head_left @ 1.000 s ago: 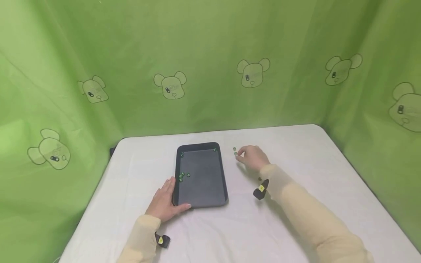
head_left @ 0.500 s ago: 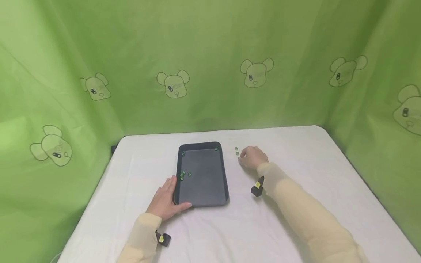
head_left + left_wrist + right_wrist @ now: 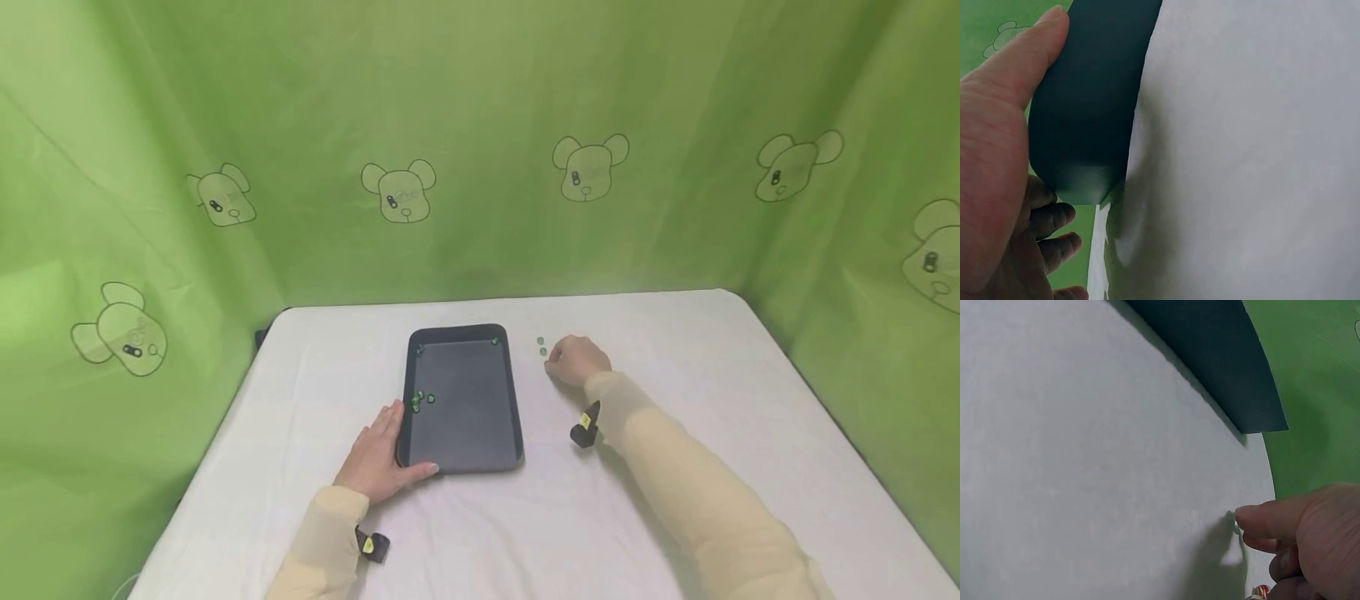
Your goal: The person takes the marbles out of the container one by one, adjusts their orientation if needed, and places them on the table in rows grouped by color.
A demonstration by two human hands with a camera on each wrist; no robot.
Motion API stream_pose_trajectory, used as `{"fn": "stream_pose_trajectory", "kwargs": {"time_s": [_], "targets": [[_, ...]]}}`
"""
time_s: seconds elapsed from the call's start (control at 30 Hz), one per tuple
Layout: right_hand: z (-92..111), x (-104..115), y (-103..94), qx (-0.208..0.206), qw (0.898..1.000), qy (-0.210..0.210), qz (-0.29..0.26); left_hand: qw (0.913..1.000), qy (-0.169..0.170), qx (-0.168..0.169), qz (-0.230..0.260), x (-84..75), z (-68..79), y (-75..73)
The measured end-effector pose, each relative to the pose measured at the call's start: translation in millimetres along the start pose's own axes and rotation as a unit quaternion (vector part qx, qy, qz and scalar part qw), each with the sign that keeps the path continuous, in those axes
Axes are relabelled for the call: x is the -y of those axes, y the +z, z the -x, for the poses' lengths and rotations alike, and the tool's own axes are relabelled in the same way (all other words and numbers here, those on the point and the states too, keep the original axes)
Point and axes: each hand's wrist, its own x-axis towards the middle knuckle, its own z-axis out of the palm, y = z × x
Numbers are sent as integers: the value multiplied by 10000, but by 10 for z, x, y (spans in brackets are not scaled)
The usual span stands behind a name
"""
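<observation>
Tray is mid-desk, flat on its base, long sides running away from the person. Dark grey, raised walls all round.

Left hand sits at the near-left corner of the tray: thumb along the near wall, fingers along the left wall, touching. Fingers loose and extended, not clenched. Left wrist view: thumb against the outer wall, other fingertips slightly bent by the corner.

Right hand is over the desk, right of the tray and apart from it. Fingers bent, thumb and index tips close together. Can't tell if anything is pinched there; the gap is too small to read. Right wrist view: hand's shadow falls on the cloth beside it, tray wall well off from the fingertips. A red-and-white striped bit pokes in at the bottom edge under the curled fingers, cut off, can't identify.

Green beads in tray: small bunch by the left wall, one just right of it, more in the far-left corner, one in the far-right corner. Exact count in the bunch unclear.

Loose beads: two on the desk, one behind the other, between tray and right hand, just beside the fingers.

Desk has a white cloth over it. Green curtain stands behind and on both sides, with outlined animal heads. Pale yellow sleeves, black wrist cams with yellow tags.
</observation>
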Motion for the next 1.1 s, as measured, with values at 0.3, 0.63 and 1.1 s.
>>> {"fn": "stream_pose_trajectory", "kwargs": {"time_s": [0.3,0.63,1.1], "targets": [[-10,-40,57,-9,10000,20,-62,10000,-10,3,-45,7,6,11],[9,-21,26,-60,9999,96,-77,10000,37,24,-17,-10,2,-13],[95,168,-175,-433,9983,-367,-116,9999,92,76,-29,7,-13,-11]]}}
